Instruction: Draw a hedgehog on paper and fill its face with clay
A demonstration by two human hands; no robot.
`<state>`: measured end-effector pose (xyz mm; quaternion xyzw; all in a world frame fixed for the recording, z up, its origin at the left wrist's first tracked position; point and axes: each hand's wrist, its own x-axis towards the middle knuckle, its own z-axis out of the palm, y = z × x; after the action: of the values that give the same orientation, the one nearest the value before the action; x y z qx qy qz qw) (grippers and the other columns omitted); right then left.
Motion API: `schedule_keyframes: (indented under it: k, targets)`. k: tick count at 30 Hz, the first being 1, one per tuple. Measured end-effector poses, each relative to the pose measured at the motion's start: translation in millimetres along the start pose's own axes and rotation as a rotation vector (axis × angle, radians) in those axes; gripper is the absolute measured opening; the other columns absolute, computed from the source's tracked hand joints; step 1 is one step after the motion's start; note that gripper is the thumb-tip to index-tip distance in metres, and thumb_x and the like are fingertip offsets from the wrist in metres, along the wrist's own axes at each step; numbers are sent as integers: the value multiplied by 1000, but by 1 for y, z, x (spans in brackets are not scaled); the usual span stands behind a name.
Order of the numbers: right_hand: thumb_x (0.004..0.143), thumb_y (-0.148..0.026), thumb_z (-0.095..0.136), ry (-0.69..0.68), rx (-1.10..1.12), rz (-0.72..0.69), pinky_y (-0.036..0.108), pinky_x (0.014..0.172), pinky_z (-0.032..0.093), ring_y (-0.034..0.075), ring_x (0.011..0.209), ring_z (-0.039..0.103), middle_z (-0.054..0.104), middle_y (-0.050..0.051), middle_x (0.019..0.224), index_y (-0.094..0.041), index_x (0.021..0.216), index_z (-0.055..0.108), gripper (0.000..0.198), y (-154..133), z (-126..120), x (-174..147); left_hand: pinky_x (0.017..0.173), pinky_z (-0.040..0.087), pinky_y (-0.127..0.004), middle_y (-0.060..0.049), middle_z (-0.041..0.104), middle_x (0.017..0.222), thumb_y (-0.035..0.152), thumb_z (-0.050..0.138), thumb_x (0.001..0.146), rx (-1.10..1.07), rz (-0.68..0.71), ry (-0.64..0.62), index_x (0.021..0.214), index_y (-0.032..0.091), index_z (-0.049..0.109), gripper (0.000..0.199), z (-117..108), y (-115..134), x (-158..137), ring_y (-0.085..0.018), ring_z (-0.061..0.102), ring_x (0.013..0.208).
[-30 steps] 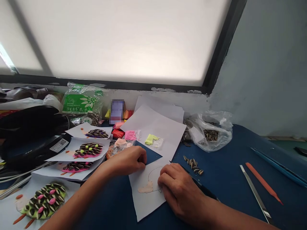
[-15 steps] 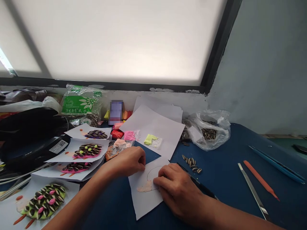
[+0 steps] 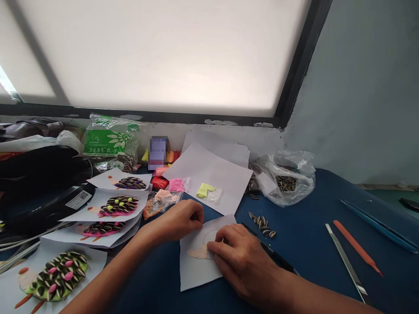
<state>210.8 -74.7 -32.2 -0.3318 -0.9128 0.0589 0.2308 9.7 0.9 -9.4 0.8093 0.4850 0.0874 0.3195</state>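
A small white sheet of paper lies slightly turned on the blue table, bearing a pencilled curve and a flat patch of peach clay along its lower part. My left hand is closed, its curled fingertips at the sheet's upper left edge. My right hand rests on the sheet's right side, with thumb and forefinger together at the right end of the peach clay. Its palm hides part of the drawing. Just beyond this hand is a small pile of sunflower seeds. A black pen lies partly under the right forearm.
Finished seed-and-clay hedgehog pictures lie at left. Clay packets, larger paper sheets and a bag of seeds stand behind. At right are a metal blade-like tool, an orange tool and a blue tool.
The small sheet has turned a little clockwise, its lower corner swinging left. My left hand has shifted slightly right with it; the right hand stays at the peach clay.
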Motion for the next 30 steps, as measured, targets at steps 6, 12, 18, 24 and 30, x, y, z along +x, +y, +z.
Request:
schedule_keyframes:
  k: [6,12,18,24,30]
  targets:
    - [91,-20,48,-66,-38,6,36,76,39,20,82,46,55,8,95,-18,100,62,16,0,2,1,51,32,-24,3,56,63,21,51,66,-34,0,0,69,18,60,10,0,-3,0,-12,49,60]
    - [92,-20,48,-81,-21,17,35,77,39,20,85,47,57,8,97,-19,110,61,22,0,0,1,52,32,-23,2,58,64,20,51,66,-57,-4,-3,70,17,60,10,1,-3,0,-12,50,60]
    - [95,-23,46,-103,-27,-23,38,80,38,21,87,47,55,8,101,-24,117,59,26,0,-3,0,53,34,-23,2,59,65,20,52,66,-64,-12,-8,70,17,60,10,0,-3,0,-13,52,61]
    - [96,-29,46,-151,-18,-21,40,83,38,21,91,46,52,8,103,-26,112,60,21,1,-1,2,53,36,-23,2,62,67,19,52,67,-71,-21,2,71,17,62,11,1,-3,0,-13,55,63]
    - [96,-27,45,-99,0,-32,43,86,39,24,99,47,49,12,117,-26,126,54,31,2,-2,-1,52,36,-23,2,63,66,20,53,68,-63,-12,14,71,18,63,11,3,-6,1,-13,56,63]
